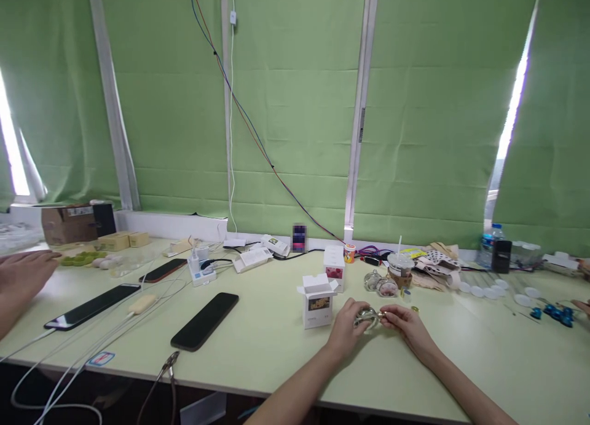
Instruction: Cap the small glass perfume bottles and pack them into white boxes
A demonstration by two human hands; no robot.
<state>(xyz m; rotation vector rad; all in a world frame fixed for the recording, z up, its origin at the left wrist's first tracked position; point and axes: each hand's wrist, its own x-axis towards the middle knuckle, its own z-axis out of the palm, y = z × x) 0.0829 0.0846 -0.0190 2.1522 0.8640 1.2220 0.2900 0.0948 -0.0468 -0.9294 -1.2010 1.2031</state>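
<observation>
In the head view my left hand (346, 329) is closed round a shiny, rounded silvery piece (366, 316), held just above the table (258, 357). My right hand (408, 328) pinches the small gold-coloured end (381, 315) at its right side. The fingers cover much of the piece, so its exact kind is not clear. Left of my hands stands a white carton (317, 311) with its top flaps up. Beyond it is a second white box (334, 266) with a reddish picture. Similar shiny rounded pieces (386, 287) lie behind my hands.
A lidded cup with a straw (400, 268) stands behind the pieces. Phones (205, 321), cables and a power strip (201, 274) occupy the left. Another person's hand (25, 277) is at far left; fingers (581, 306) show at far right near blue parts (557, 314).
</observation>
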